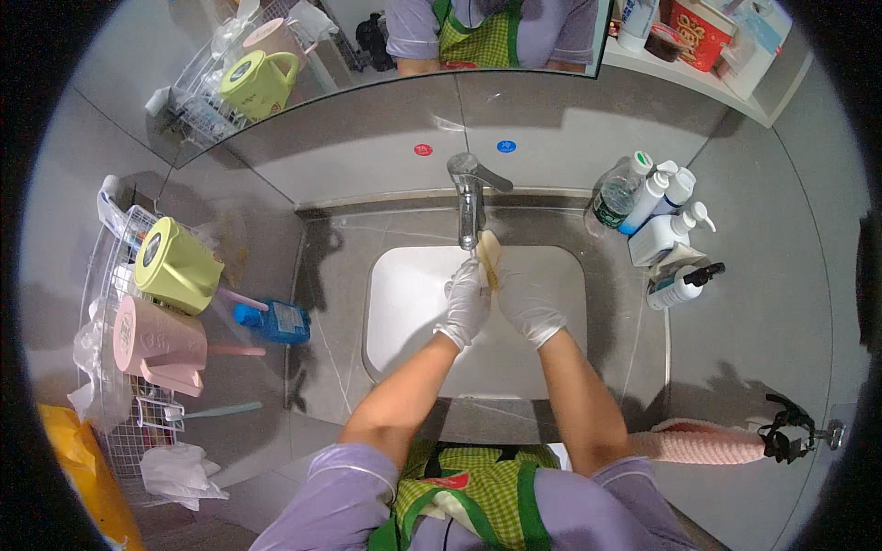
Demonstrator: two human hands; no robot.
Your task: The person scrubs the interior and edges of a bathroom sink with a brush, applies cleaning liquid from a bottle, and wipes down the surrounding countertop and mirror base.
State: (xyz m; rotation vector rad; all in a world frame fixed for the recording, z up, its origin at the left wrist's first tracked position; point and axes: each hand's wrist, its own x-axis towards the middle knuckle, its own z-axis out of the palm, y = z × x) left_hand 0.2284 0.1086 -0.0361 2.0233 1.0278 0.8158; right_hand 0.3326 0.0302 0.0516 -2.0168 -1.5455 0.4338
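Observation:
Both of my hands wear white gloves and are over the white sink basin (406,303), just below the spout of the chrome faucet (470,200). A pale yellowish brush or similar scrubbing tool (490,256) stands upright between them. My right hand (527,299) is closed around its right side. My left hand (467,303) is directly under the spout, close against the tool's left side; its fingers are bunched, and what they hold is unclear. Whether water is running cannot be made out.
Right of the basin stand a clear plastic bottle (615,195), several pump bottles (660,240) and a black-topped bottle (675,289). A blue bottle (282,321) and a wire rack with green (178,265) and pink (162,337) cups are left. A mirror edge hangs above; a pink towel (703,441) hangs right.

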